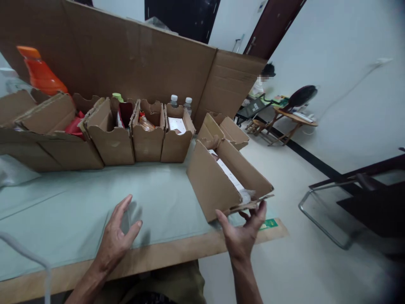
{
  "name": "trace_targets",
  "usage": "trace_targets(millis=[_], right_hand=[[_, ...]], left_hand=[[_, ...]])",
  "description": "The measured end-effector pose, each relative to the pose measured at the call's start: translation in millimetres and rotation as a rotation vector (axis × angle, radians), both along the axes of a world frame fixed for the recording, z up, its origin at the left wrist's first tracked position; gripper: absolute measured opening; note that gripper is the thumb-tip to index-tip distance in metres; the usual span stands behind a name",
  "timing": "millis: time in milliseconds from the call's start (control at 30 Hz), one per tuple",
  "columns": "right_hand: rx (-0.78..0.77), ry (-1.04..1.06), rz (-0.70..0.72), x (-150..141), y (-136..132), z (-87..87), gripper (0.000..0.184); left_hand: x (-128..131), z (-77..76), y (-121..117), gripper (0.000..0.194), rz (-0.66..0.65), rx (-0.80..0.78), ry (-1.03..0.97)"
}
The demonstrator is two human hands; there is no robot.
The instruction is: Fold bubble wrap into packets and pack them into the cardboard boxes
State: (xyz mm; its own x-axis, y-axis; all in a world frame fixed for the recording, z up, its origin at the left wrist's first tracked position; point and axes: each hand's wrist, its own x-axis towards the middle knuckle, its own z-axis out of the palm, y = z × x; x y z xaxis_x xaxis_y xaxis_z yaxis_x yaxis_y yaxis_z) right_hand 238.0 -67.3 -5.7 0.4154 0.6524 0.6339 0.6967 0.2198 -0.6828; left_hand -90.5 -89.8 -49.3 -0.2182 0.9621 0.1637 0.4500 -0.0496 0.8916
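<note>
At the table's right end, a cardboard box with an open top holds a long white carton and some clear plastic wrap. My right hand grips the near end of this box, its thumb at the left corner and its fingers at the right part of the torn front edge. Some of those fingertips are hidden by the box. My left hand hovers above the pale green tablecloth, thumb and fingers apart, holding nothing.
Several cardboard bins line the back, before a tall cardboard panel. An orange bottle rises behind them at left. Another cardboard bin stands beyond the gripped box. A grey cable curves at lower left; a metal-framed chair stands right.
</note>
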Motion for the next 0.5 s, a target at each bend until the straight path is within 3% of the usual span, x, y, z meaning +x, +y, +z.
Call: trace_targets(millis=[200,500], right_hand=[[0.025,0.016,-0.069,-32.5,29.9,-3.8,0.121],[0.016,0.112,-0.145,-45.0,43.6,-12.7,0.121]], left_hand=[[-3.2,2.9,-1.2,0.051,-0.04,0.083,0.11],[-5.9,-0.6,-5.9,0.042,-0.078,0.105,0.1]])
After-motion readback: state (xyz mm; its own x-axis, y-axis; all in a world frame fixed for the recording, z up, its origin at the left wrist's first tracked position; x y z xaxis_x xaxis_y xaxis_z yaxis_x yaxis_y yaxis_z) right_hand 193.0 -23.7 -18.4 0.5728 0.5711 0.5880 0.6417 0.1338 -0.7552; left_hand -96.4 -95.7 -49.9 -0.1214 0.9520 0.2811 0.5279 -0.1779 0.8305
